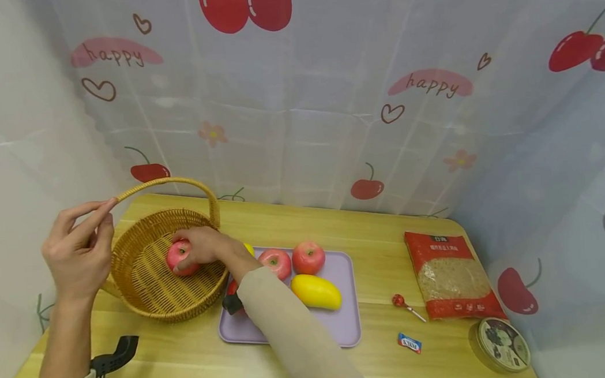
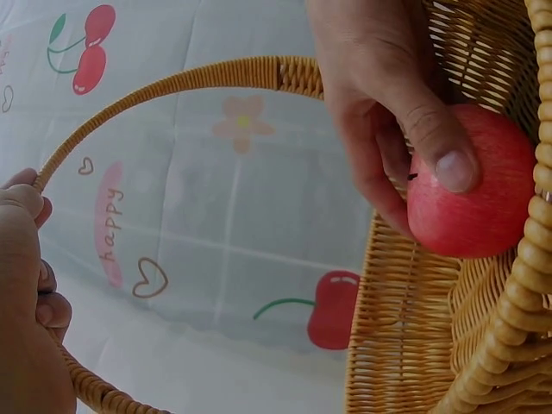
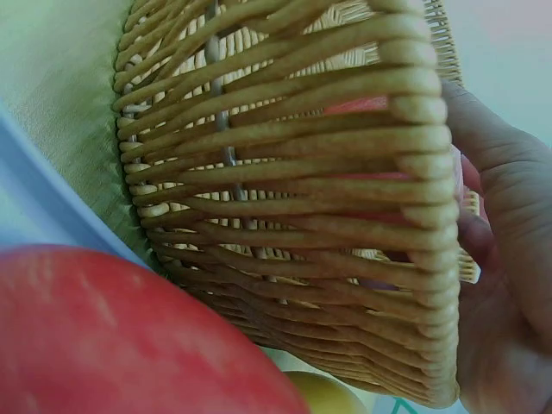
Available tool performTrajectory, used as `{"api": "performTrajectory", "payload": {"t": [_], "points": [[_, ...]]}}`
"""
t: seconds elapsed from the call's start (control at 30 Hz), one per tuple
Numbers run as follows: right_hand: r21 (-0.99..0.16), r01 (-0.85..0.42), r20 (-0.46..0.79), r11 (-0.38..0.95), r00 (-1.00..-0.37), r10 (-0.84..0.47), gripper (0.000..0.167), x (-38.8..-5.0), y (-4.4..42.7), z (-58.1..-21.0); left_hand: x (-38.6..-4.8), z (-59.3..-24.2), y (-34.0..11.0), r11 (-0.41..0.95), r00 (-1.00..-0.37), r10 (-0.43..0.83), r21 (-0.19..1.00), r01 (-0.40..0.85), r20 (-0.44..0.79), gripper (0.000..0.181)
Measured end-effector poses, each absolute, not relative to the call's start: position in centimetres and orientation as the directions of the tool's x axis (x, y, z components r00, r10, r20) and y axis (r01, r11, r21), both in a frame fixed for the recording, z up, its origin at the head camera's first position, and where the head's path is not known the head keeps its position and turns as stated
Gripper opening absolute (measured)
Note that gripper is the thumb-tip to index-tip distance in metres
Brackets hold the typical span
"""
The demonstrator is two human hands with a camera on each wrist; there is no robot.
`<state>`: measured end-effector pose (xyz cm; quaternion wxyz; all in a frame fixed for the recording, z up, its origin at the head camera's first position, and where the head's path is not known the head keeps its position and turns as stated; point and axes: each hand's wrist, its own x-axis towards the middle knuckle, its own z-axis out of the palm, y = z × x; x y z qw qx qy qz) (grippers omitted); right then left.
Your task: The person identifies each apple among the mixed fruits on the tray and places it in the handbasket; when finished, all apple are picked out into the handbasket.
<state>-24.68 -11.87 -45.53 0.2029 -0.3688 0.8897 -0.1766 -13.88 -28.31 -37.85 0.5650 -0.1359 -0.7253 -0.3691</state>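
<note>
My left hand [image 1: 79,249] pinches the arched handle [image 1: 164,180] of a wicker basket [image 1: 167,313] on its left side; the left wrist view shows the fingers [image 2: 30,203] round the handle. Inside the basket's rim, my right hand [image 1: 202,245] grips a red apple [image 1: 180,257], thumb and fingers on its sides. That apple [image 2: 483,185] is large in the left wrist view, held by the right hand [image 2: 388,103]. In the right wrist view the basket wall [image 3: 302,172] hides most of the apple, and the right hand [image 3: 509,198] reaches over the rim.
A purple tray [image 1: 348,325] right of the basket holds apples [image 1: 308,257], a yellow mango [image 1: 316,291] and other fruit partly under my right arm. Farther right lie a lollipop [image 1: 399,300], a small blue packet [image 1: 409,342], a red bag [image 1: 448,272] and a round tin [image 1: 503,345]. A curtain hangs behind.
</note>
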Motion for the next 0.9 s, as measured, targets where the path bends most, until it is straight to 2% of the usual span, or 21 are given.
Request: {"api": "performTrajectory", "payload": {"t": [0.13, 0.5, 0.9], "points": [[-0.44, -0.586, -0.245, 0.68, -0.65, -0.719, 0.079, -24.67, -12.05, -45.63, -13.93, -37.98, -28.39, 0.694, -0.328, -0.216, 0.381, 0.611, 0.92, 0.018], [-0.472, -0.574, -0.312, 0.669, -0.6, -0.736, 0.072, -24.42, -11.62, -44.76, -13.98, -37.99, -28.31, 0.697, -0.319, -0.217, 0.375, 0.611, 0.923, 0.018], [-0.534, -0.515, -0.205, 0.671, -0.691, -0.693, 0.069, -24.71, -11.53, -44.93, -14.06, -37.91, -28.33, 0.694, -0.32, -0.212, 0.373, 0.615, 0.923, 0.017]]}}
